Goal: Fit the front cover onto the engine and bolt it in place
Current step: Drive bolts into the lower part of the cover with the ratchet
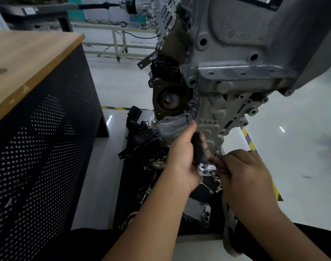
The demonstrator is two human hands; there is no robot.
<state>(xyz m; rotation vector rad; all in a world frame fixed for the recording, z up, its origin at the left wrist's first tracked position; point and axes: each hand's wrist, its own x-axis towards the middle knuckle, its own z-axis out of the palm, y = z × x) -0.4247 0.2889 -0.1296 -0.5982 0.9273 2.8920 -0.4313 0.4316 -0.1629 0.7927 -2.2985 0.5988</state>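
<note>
The grey engine [236,59] hangs upright in front of me, and the ribbed silver front cover [211,117] sits against its lower face. My left hand [181,157] grips the black handle of a ratchet wrench [199,147], whose chrome head [207,169] points toward my right hand. My right hand [241,170] pinches at that chrome head with curled fingertips, just below the cover's bottom edge. What sits in the ratchet head is hidden by the fingers.
A wooden-topped bench [29,59] with a perforated black side panel [40,147] stands close on the left. Black and metal engine parts [146,140] lie on the mat below the engine. Yellow-black floor tape [251,144] marks the right side. A white frame [119,44] stands behind.
</note>
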